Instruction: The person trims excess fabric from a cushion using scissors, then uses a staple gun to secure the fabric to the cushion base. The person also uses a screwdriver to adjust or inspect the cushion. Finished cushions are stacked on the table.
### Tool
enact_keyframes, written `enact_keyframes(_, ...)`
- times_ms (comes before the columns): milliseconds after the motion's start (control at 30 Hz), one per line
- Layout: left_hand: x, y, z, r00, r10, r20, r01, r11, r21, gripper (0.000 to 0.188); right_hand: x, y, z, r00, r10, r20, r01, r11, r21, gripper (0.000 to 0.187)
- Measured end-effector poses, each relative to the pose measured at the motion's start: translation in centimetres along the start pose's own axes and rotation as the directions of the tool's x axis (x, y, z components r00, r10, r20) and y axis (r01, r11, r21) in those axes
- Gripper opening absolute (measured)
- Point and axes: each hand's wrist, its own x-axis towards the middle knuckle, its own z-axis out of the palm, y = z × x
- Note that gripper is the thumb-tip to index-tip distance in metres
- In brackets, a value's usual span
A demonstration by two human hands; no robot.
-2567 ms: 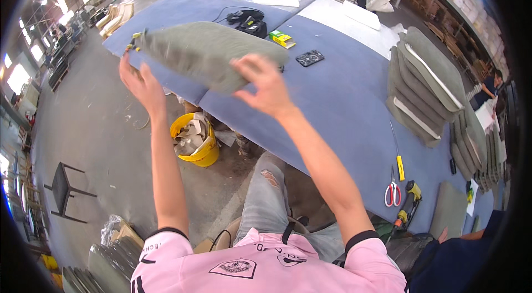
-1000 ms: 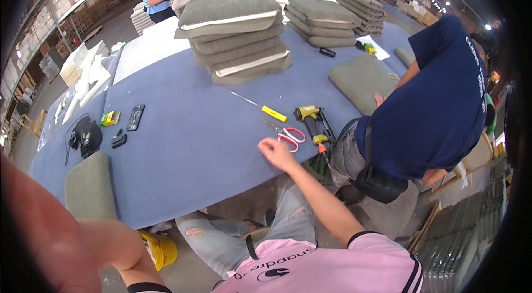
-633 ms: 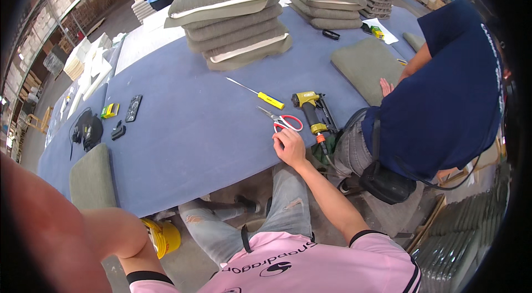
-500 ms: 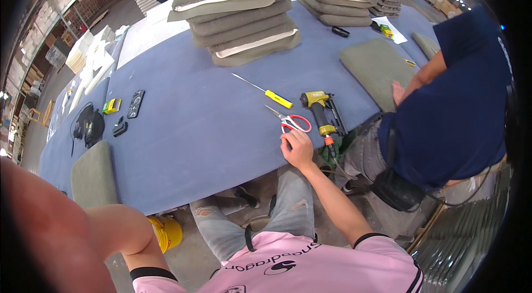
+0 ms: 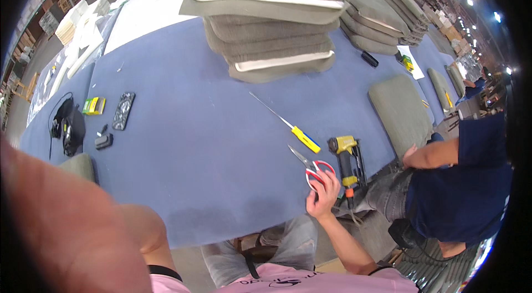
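Observation:
My right hand (image 5: 325,193) is at the red-and-white handles of a pair of scissors (image 5: 312,165) lying on the blue-covered table. Its fingers reach over the handle loops, with the thumb apart from them; no firm grip shows. A yellow-handled screwdriver (image 5: 305,138) with a long thin shaft lies just beyond the scissors. To their right is a yellow-and-black air stapler (image 5: 347,161), its orange hose fitting toward me. My left arm (image 5: 72,232) is raised close to the camera at the lower left, large and blurred; the fingers of that hand cannot be made out.
A tall stack of grey-green cushions (image 5: 271,35) stands at the far middle, more cushions (image 5: 368,13) behind right. A co-worker in dark blue (image 5: 460,182) touches a flat cushion (image 5: 402,115). At left are a phone (image 5: 123,111), a yellow-green box (image 5: 94,105) and a black bag-like item (image 5: 72,129).
My right hand has moved from beside the scissors' handles onto them, its fingers stretching out. The view has shifted, and my blurred left arm fills more of the lower left. The co-worker's hand is nearer the cushion's edge.

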Motion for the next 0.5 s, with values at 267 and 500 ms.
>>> enact_keyframes(267,-2.3,-25.6,0.8,0.863,-0.459,0.212,0.145,0.627,0.765,0.070,0.8,-0.4,-0.6,0.974,0.158,0.165,-0.155,0.987,-0.030,0.052)
enact_keyframes(500,-8.5,-37.5,-2.8,0.086,-0.959,-0.270,0.989,0.049,0.141,0.092,1.8,-0.2,-1.3,0.976,0.149,0.161,-0.149,0.989,-0.009,0.054)
